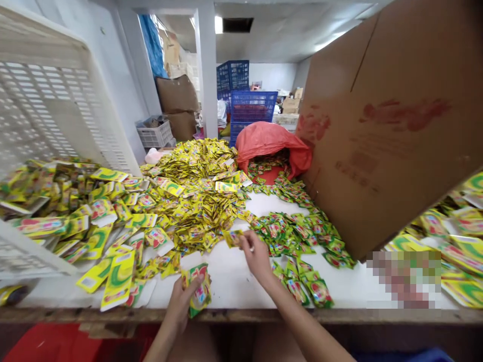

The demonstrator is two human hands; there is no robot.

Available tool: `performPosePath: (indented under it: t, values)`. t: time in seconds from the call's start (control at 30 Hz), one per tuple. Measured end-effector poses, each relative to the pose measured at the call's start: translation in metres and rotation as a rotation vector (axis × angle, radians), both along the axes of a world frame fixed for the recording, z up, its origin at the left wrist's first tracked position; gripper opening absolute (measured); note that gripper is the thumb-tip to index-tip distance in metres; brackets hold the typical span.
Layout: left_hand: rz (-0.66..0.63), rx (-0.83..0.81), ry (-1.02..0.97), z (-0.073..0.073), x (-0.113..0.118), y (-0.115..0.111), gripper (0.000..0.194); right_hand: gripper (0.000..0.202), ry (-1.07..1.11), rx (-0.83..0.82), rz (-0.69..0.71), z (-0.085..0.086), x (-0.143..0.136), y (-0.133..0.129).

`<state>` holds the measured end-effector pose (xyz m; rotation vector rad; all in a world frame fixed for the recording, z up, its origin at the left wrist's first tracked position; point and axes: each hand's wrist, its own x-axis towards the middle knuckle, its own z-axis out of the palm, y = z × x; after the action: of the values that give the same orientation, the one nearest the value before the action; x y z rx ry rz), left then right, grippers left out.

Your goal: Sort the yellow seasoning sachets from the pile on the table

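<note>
My left hand grips an upright yellow and green box near the table's front edge, its white flap standing up. To its right and a little farther back, my right hand pinches a small yellow packet between thumb and fingers. Behind my hands rises a large heap of yellow packets. Green packets with red prints are spread right of my right hand. Flat yellow boxes lie loosely piled to the left of my left hand.
A white crate lies tipped at the left with boxes spilling out. An open red sack with green packets is at the back. A big cardboard box leans at the right, more boxes beyond it. Blue crates stand behind.
</note>
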<state>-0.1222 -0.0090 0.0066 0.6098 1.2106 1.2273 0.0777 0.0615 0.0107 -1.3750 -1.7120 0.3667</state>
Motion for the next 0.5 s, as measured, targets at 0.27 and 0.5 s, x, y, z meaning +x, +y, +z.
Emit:
performPosePath:
  t: [0.27,0.5]
  values:
    - [-0.528,-0.062,0.079,0.017,0.048,0.012,0.036,0.034,0.551,-0.19,-0.24,-0.001,0.143,-0.073]
    - [-0.913,0.087,0.327,0.01,0.125,0.051,0.02,0.033,0.606,-0.244,-0.202,-0.013,0.142,-0.093]
